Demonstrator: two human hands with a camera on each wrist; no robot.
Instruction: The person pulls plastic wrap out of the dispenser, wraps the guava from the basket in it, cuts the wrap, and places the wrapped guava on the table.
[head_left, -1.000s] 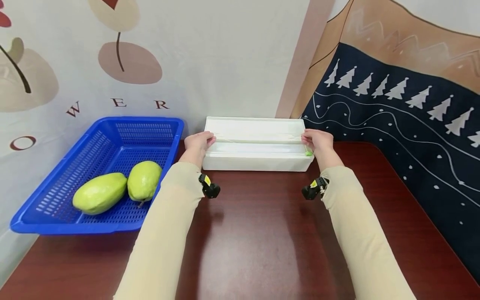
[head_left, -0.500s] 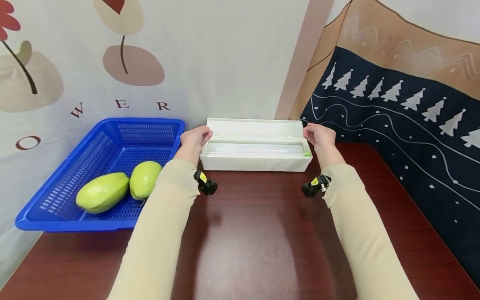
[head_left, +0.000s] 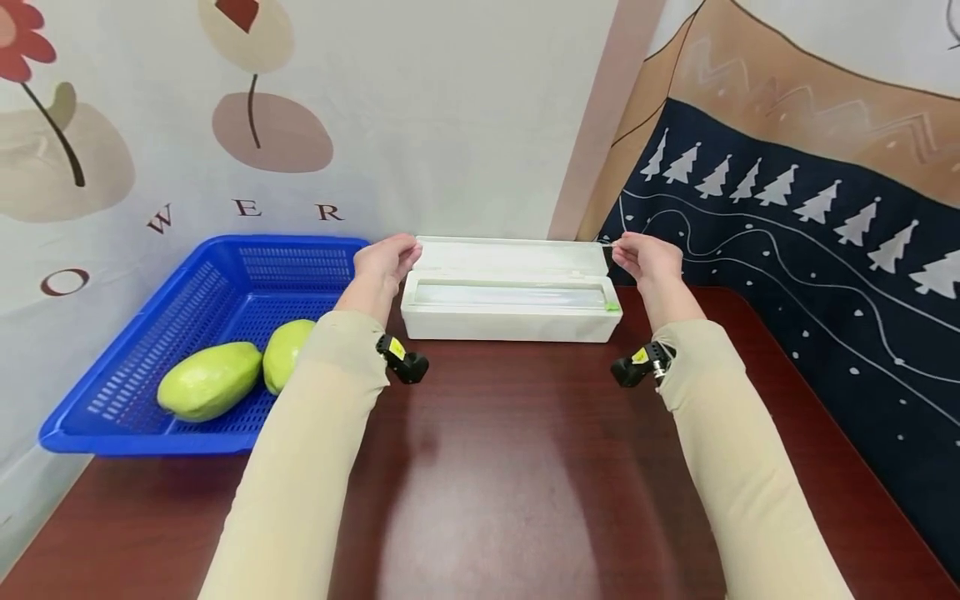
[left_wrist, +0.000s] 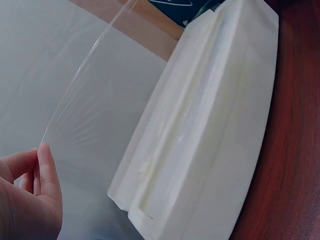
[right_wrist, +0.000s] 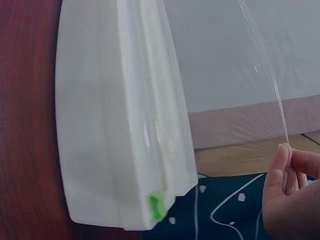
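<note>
Clear plastic wrap [left_wrist: 80, 75] stretches as a thin sheet between the two hands. My left hand [head_left: 384, 260] pinches one corner of it between thumb and fingers, and my right hand [head_left: 651, 257] pinches the opposite corner. Both hands stand beside and above the ends of a white cling film dispenser box [head_left: 510, 327], whose lid [head_left: 517, 254] is tipped back against the wall. A clear strip runs along the box's top, with a small green slide cutter [right_wrist: 157, 206] at its right end. In the right wrist view the wrap [right_wrist: 272, 80] fans out in creases from the fingertips.
At the left, a blue plastic basket [head_left: 150, 444] holds two green papayas, one [head_left: 210, 381] whole in view and one [head_left: 285, 354] partly behind the left sleeve. The dark red-brown table [head_left: 495, 467] meets a printed cloth wall [head_left: 465, 125] behind the box.
Both hands have risen and spread apart from the box's ends, drawing the wrap up from the dispenser. The head view has shifted slightly; the box stays in place.
</note>
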